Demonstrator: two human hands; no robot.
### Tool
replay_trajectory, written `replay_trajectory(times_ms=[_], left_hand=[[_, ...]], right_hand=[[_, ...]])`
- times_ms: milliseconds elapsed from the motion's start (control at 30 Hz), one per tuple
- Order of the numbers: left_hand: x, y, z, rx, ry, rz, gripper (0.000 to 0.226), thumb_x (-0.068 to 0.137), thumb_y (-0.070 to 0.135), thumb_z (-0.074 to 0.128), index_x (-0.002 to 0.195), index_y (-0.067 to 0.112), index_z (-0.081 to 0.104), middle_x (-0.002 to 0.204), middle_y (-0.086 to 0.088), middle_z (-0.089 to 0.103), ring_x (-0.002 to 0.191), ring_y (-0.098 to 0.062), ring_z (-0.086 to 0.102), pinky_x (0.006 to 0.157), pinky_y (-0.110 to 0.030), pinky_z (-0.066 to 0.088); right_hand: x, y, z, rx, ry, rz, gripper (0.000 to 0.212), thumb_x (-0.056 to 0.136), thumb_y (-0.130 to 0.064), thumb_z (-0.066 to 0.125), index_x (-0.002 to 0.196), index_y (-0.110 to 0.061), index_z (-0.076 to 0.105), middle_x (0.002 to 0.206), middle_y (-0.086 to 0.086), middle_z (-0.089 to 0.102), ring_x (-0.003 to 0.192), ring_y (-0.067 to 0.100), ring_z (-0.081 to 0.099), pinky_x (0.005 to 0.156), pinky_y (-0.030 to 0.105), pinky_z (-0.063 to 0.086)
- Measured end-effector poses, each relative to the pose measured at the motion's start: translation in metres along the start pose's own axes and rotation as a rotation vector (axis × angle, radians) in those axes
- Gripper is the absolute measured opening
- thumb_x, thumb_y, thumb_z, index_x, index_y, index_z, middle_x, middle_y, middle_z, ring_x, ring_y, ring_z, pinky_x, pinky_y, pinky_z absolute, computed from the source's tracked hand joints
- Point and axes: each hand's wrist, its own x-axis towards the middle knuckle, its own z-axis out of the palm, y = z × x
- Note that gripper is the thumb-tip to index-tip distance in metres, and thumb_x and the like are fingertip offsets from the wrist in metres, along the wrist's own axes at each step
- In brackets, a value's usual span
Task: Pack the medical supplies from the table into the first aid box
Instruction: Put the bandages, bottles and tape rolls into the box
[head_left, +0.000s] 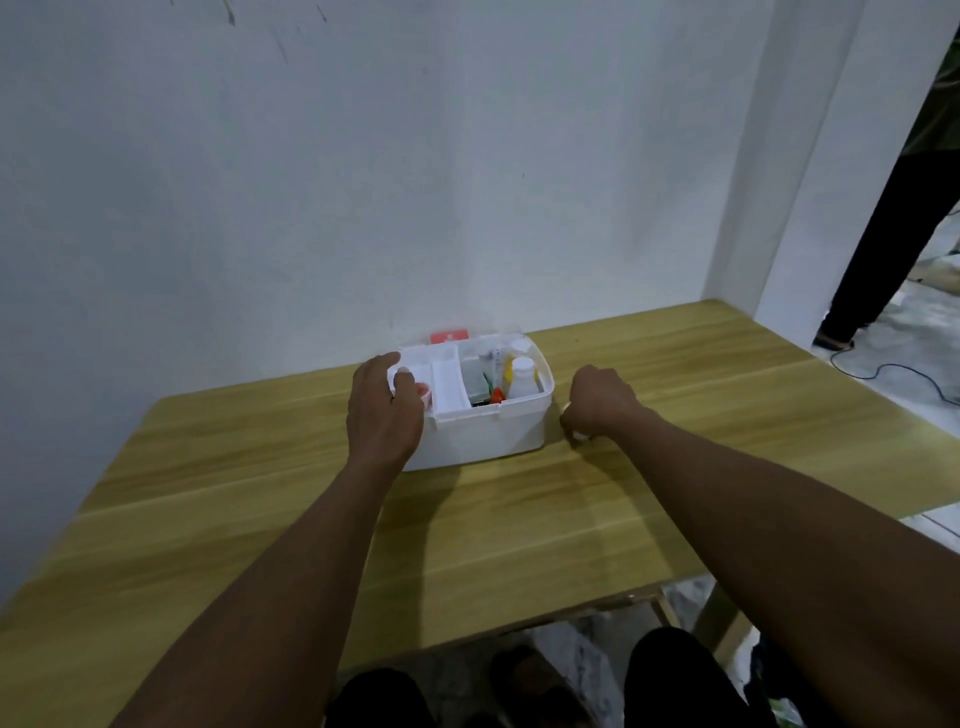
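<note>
The white first aid box (498, 431) stands open on the wooden table (260, 493), against the wall. Its lid with a red label (449, 336) leans back. A white insert tray (447, 384) fills its left half; on the right sit a white bottle (522, 376), a yellow-capped item and small packets. My left hand (384, 405) reaches over the box's left end and holds a small white and red item (422, 391) above the tray. My right hand (597, 400) rests on the table just right of the box, fingers curled on a small white object (579, 434), mostly hidden.
A white wall rises right behind the box. A person's dark-clothed leg (883, 234) stands on the floor at the far right, beside a black cable (904, 371). My knees show below the table's near edge.
</note>
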Motion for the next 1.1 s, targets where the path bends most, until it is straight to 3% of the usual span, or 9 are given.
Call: replay_trajectory(times_ms=[100,167,300,400,467,600,767,933,1100], left_hand=[[0.003,-0.002,-0.001,-0.059,-0.019,-0.028,0.039,0.102,0.027,0.037,0.138,0.019,0.051,0.142,0.004,0.048,0.110,-0.001,0.051,0.094,-0.023,0.031],[0.005,-0.004,0.000,-0.091,-0.017,-0.036,0.041,0.102,0.029,0.035,0.139,0.021,0.050,0.146,0.001,0.047,0.124,-0.011,0.048,0.100,-0.027,0.033],[0.005,-0.005,-0.002,-0.148,-0.002,-0.061,0.050,0.096,0.036,0.032,0.142,0.025,0.047,0.150,0.000,0.045,0.133,-0.020,0.044,0.111,-0.039,0.036],[0.004,-0.002,-0.006,-0.226,0.047,-0.106,0.055,0.089,0.039,0.032,0.139,0.026,0.051,0.145,0.000,0.050,0.130,-0.021,0.047,0.109,-0.044,0.040],[0.007,-0.001,-0.012,-0.268,0.068,-0.163,0.049,0.093,0.037,0.033,0.136,0.025,0.053,0.137,0.001,0.055,0.123,-0.022,0.052,0.105,-0.045,0.044],[0.018,-0.005,-0.024,-0.368,0.039,-0.302,0.051,0.085,0.050,0.034,0.125,0.031,0.059,0.129,-0.001,0.064,0.111,-0.024,0.062,0.099,-0.051,0.050],[0.022,0.000,-0.037,-0.520,-0.048,-0.381,0.044,0.098,0.036,0.036,0.127,0.013,0.059,0.124,-0.009,0.066,0.109,-0.026,0.063,0.089,-0.042,0.053],[0.028,-0.004,-0.041,-0.570,-0.103,-0.411,0.044,0.102,0.040,0.030,0.125,0.014,0.057,0.121,-0.008,0.065,0.103,-0.023,0.064,0.075,-0.035,0.052],[0.033,-0.008,-0.045,-0.607,-0.150,-0.456,0.046,0.102,0.044,0.028,0.131,0.016,0.051,0.119,-0.007,0.063,0.107,-0.027,0.062,0.084,-0.041,0.051]], right_hand=[[0.011,0.000,-0.014,0.063,0.138,-0.026,0.027,0.076,-0.022,0.073,0.091,-0.009,0.056,0.102,0.015,0.064,0.092,0.033,0.066,0.065,0.030,0.045],[0.019,0.000,-0.022,0.078,0.200,-0.033,0.026,0.081,-0.030,0.069,0.086,-0.009,0.054,0.098,0.016,0.066,0.094,0.036,0.066,0.070,0.032,0.046],[0.030,0.004,-0.020,-0.034,0.113,0.018,0.038,0.076,-0.042,0.069,0.098,-0.012,0.062,0.110,0.011,0.060,0.113,0.039,0.054,0.092,0.044,0.050],[0.034,0.011,-0.004,0.008,0.028,0.030,0.032,0.073,-0.042,0.068,0.078,-0.012,0.057,0.103,0.015,0.069,0.092,0.034,0.064,0.078,0.037,0.055],[0.034,0.013,0.000,0.046,0.062,0.017,0.030,0.081,-0.038,0.068,0.078,-0.011,0.055,0.100,0.016,0.069,0.083,0.031,0.064,0.068,0.032,0.050],[0.030,0.008,-0.029,0.092,0.161,0.030,0.036,0.082,-0.034,0.072,0.105,-0.007,0.066,0.111,0.016,0.067,0.103,0.034,0.063,0.082,0.037,0.051],[0.019,-0.043,-0.097,0.324,0.276,-0.099,0.040,0.078,-0.020,0.080,0.108,0.001,0.064,0.111,0.018,0.067,0.108,0.035,0.063,0.091,0.045,0.055],[-0.004,-0.132,-0.098,0.299,0.038,-0.312,0.040,0.078,-0.023,0.082,0.105,0.003,0.070,0.098,0.019,0.075,0.086,0.030,0.074,0.086,0.039,0.059],[-0.015,-0.184,-0.043,0.232,-0.071,-0.424,0.038,0.078,-0.022,0.083,0.104,0.001,0.068,0.100,0.014,0.071,0.089,0.028,0.072,0.076,0.034,0.060]])
